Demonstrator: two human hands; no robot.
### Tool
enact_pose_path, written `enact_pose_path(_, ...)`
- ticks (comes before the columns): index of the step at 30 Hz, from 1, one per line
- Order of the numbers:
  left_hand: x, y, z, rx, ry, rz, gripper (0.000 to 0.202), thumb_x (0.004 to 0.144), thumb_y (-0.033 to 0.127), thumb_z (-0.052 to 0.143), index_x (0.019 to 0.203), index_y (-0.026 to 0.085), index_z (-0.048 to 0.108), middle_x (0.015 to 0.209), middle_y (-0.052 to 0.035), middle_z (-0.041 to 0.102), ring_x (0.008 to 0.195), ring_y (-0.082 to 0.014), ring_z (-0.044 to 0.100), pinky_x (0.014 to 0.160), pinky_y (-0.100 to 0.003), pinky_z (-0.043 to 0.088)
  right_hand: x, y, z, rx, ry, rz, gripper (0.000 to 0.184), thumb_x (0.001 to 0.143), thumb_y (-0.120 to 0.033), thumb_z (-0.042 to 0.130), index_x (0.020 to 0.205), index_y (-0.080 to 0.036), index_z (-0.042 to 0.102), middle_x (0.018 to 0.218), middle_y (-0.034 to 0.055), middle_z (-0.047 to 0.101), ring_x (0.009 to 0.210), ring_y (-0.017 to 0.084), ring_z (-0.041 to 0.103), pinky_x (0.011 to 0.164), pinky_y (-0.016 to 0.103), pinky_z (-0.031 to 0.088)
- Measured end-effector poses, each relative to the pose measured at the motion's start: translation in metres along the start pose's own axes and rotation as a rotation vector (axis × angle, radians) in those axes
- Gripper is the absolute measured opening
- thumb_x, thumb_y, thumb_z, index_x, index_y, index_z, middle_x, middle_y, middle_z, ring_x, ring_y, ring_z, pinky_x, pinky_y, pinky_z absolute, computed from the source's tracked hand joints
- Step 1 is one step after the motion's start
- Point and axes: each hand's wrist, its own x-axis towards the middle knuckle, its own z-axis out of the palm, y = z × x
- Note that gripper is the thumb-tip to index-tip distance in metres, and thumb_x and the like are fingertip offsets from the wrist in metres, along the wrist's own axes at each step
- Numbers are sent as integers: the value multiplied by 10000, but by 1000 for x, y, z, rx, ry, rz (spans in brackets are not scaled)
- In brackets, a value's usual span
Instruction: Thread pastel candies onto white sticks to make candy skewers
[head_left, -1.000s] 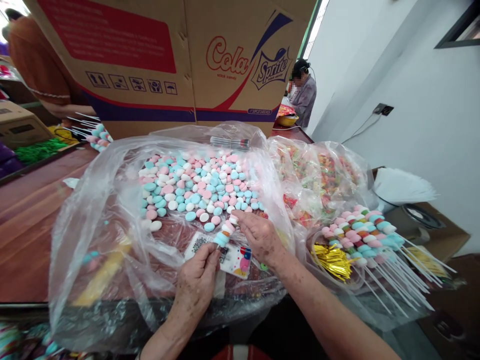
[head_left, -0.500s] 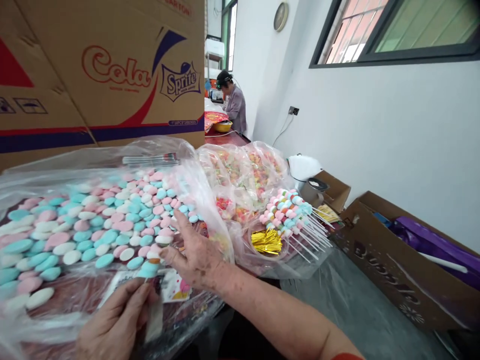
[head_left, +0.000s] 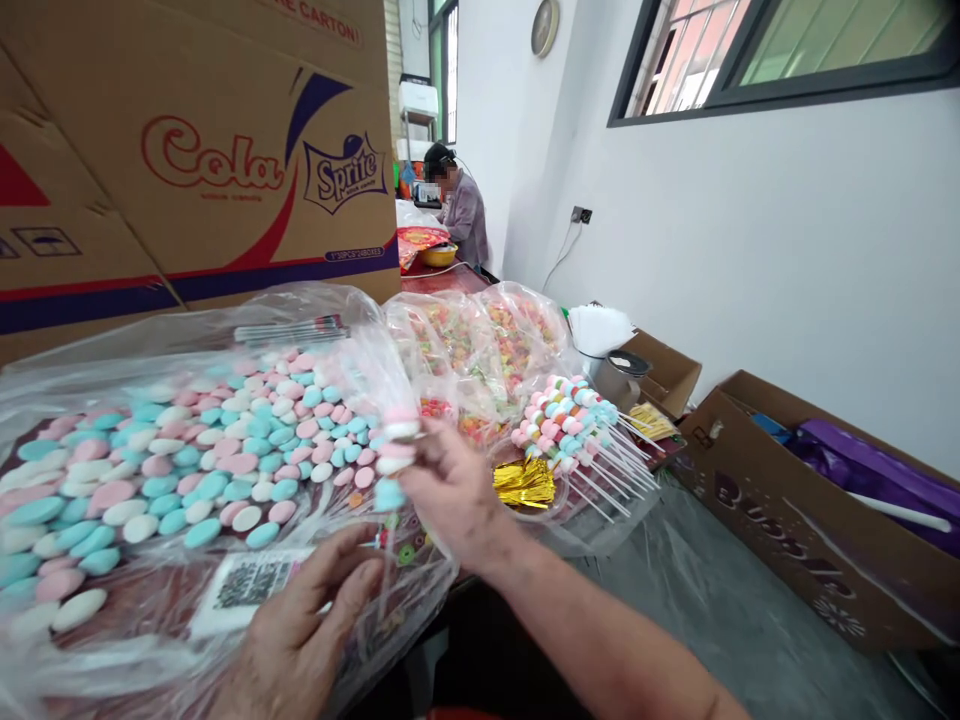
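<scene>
1. The candy skewer (head_left: 395, 458) stands nearly upright at the centre of the frame, partly covered by fingers; its stick is hard to make out.
2. The right hand (head_left: 455, 490) grips the skewer from its right side, the forearm slanting in from the lower right.
3. The left hand (head_left: 311, 605) reaches up from the bottom edge, fingers bent rightward below the skewer; whether they pinch anything cannot be told.
4. Loose candies (head_left: 240, 464) run past the left edge; the carton (head_left: 217, 75) is cut off at upper left.
</scene>
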Motion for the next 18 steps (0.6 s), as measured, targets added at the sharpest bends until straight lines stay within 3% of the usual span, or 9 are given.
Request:
enact_pose_path(2,0,-1,-4,-15,-113,-33,396,741,551,631,996,261,719,901,-18,798,830,-257,754,722,-309,622,7,-26,-36,-103,61,-91,437,828,-283,584,1262,-242,556,1077,23,694,909,168,651,770,302,546)
enact_pose_path(4,2,-8,-12,29,-144,-60,414,796,559,580,1043,248,696,896,-20,796,829,-247,754,736,-308,614,14,-53,-81,-421,150,-172,372,828,-274,568,1194,-227,612,1066,33,694,929,183,634,796,318,519)
enact_pose_path(8,11,-35,-32,295,18,-24,382,769,567,579,956,265,720,914,-9,789,827,-252,740,708,-300,592,20,-79,-167,-1471,316,-228,342,788,-173,526,1106,-164,651,992,105,688,909,252,594,791,375,451)
enact_pose_path(10,14,-47,-40,390,71,37,333,796,526,563,935,266,718,925,-9,780,823,-239,723,739,-298,570,17,-73,-195,-1857,179,-259,235,812,-182,495,980,-164,659,903,137,676,864,270,574,726,372,416)
enact_pose_path(12,15,-54,-46,422,107,125,308,834,480,522,906,240,701,909,-27,763,808,-224,699,774,-307,544,11,-61,-210,-1869,80,-277,145,814,-206,503,833,-194,647,768,127,645,769,263,552,680,375,386)
enact_pose_path(14,14,-57,-49,453,86,196,288,868,424,484,874,215,683,897,-47,742,828,-223,675,797,-326,518,5,-50,-216,-1836,22,-321,148,826,-246,485,818,-217,631,757,120,623,722,259,533,686,396,379)
enact_pose_path(18,12,-57,-46,561,-43,257,215,902,333,490,859,195,649,896,-67,685,879,-241,614,828,-382,467,-6,-45,-214,-1813,166,-469,298,890,-389,439,1066,-240,628,886,139,621,896,341,574,792,477,398)
